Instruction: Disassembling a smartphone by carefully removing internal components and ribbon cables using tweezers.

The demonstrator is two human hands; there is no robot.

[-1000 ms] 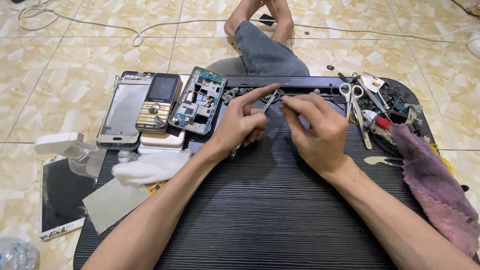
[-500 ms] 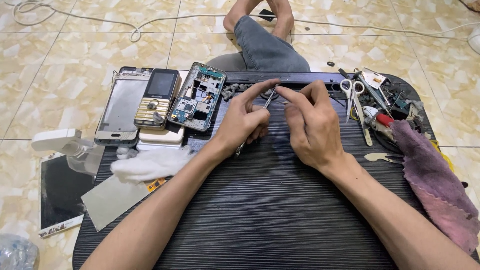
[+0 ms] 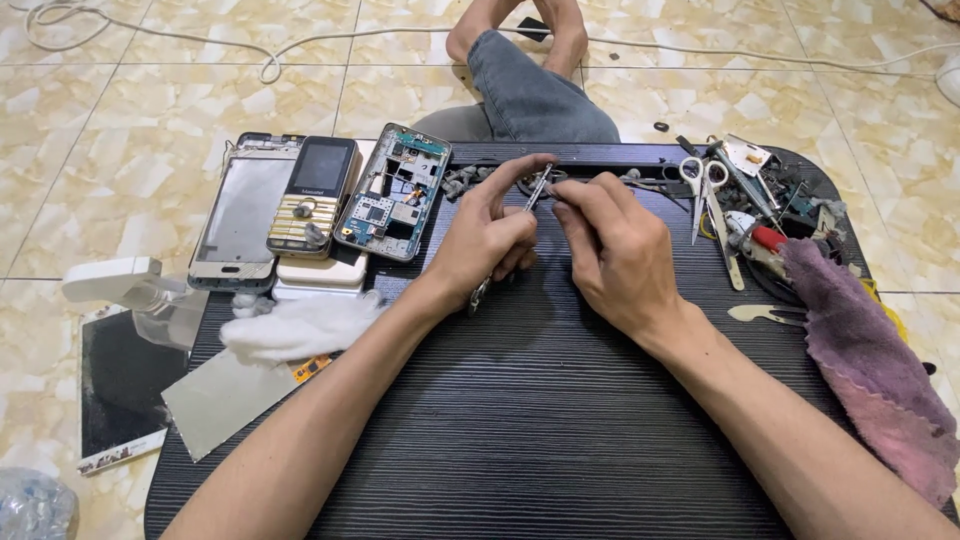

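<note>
My left hand (image 3: pixel 490 240) grips slim metal tweezers (image 3: pixel 535 190) near the far edge of the black ribbed table (image 3: pixel 540 430), their tips pointing up toward my right fingertips. My right hand (image 3: pixel 615 250) pinches something very small at the tweezer tips; it is too small to identify. Both hands meet above a row of small grey parts (image 3: pixel 465 180). An opened phone with its circuit board exposed (image 3: pixel 392 192) lies just left of my left hand.
A keypad phone (image 3: pixel 312 195) and a phone frame (image 3: pixel 243 210) lie at the far left over white blocks. White cloth (image 3: pixel 300 325) and a grey sheet (image 3: pixel 225 400) sit near left. Scissors (image 3: pixel 705 190), mixed tools (image 3: pixel 770 200), a purple rag (image 3: pixel 870 360) lie right. A cracked screen panel (image 3: pixel 120 385) is on the floor.
Both hands stay together over the far middle of the table; the tweezers have tilted slightly more upright and my right fingers have closed in on their tips.
</note>
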